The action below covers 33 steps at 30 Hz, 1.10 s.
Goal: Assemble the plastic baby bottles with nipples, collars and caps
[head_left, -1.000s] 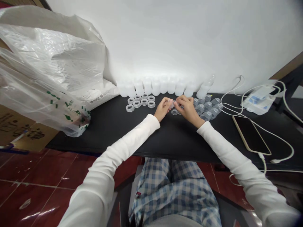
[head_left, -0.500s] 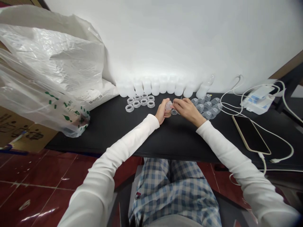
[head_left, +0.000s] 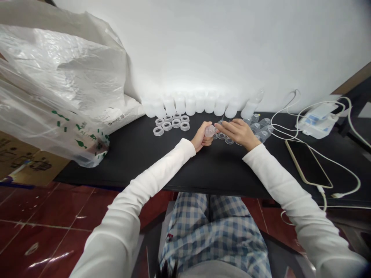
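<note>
At twelve o'clock on the black worktop (head_left: 162, 166), the left hand (head_left: 201, 139) has a tight grip on a clear plastic piece (head_left: 210, 131), while the right hand (head_left: 239, 131), its grip open, lies just beside it, nearest some clear rings (head_left: 222, 136).

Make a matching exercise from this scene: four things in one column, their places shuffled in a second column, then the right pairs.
Things
1. Clear plastic piece
2. Clear plastic rings
3. Translucent plastic bottles
4. Smartphone

Places
A. Standing in a row against the white wall
B. Held in the left hand
C. Lying flat on the right side of the black table
D. Grouped on the table, left of the hands

Pairs: 1-B, 2-D, 3-A, 4-C
</note>
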Each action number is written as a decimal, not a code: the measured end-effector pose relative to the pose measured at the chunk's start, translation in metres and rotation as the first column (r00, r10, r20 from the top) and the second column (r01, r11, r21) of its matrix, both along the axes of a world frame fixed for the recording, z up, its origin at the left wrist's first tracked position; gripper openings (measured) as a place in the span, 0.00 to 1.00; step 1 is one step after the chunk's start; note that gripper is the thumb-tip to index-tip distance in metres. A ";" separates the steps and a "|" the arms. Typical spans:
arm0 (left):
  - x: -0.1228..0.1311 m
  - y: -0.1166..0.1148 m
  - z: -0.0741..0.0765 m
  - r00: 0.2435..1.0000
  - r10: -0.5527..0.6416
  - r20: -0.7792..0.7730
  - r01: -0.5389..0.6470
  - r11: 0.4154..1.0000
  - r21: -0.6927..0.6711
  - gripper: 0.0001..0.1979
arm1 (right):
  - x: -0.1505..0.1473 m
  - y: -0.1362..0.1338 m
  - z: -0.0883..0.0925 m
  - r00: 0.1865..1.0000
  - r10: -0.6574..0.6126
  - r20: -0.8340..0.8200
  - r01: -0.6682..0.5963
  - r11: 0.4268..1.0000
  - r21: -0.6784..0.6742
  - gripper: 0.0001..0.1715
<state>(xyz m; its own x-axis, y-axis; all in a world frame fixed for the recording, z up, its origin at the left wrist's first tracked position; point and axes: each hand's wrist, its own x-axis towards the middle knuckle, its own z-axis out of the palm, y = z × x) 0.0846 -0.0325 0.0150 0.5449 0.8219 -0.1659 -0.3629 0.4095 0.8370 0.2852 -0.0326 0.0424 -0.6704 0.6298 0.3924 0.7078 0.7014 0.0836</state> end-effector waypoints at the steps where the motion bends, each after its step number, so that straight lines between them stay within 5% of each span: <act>1: -0.002 0.003 -0.001 1.000 0.024 0.012 -0.024 0.999 -0.021 0.31 | 0.004 -0.001 0.001 0.999 -0.037 -0.029 0.038 0.999 0.025 0.32; 6: -0.016 0.018 -0.005 0.981 0.191 -0.013 -0.191 0.981 0.012 0.33 | 0.026 0.002 0.009 0.944 -0.255 -0.210 0.291 0.943 0.163 0.27; 14: -0.013 0.022 -0.014 0.894 0.444 -0.056 -0.433 0.891 0.136 0.24 | 0.033 0.017 0.000 0.939 -0.308 -0.150 0.328 0.935 0.137 0.25; 20: -0.010 0.026 -0.025 0.777 0.608 -0.163 -0.525 0.769 0.365 0.24 | 0.030 0.023 -0.011 0.934 -0.330 -0.139 0.346 0.932 0.105 0.22; 28: -0.013 0.021 -0.039 0.641 0.672 -0.372 -0.164 0.593 0.788 0.20 | 0.028 0.023 -0.015 0.942 -0.314 -0.117 0.327 0.939 0.109 0.20; 33: -0.030 0.015 -0.042 0.561 0.653 -0.508 0.091 0.562 0.822 0.13 | 0.020 0.017 -0.013 0.946 -0.294 -0.135 0.310 0.944 0.111 0.20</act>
<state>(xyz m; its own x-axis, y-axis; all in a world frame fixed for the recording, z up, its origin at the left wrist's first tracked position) 0.0542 -0.0176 -0.0272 0.2434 0.9021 0.3562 0.5225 -0.4314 0.7355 0.3053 -0.0153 0.0291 -0.4017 0.7346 0.5468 0.8949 0.4417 0.0642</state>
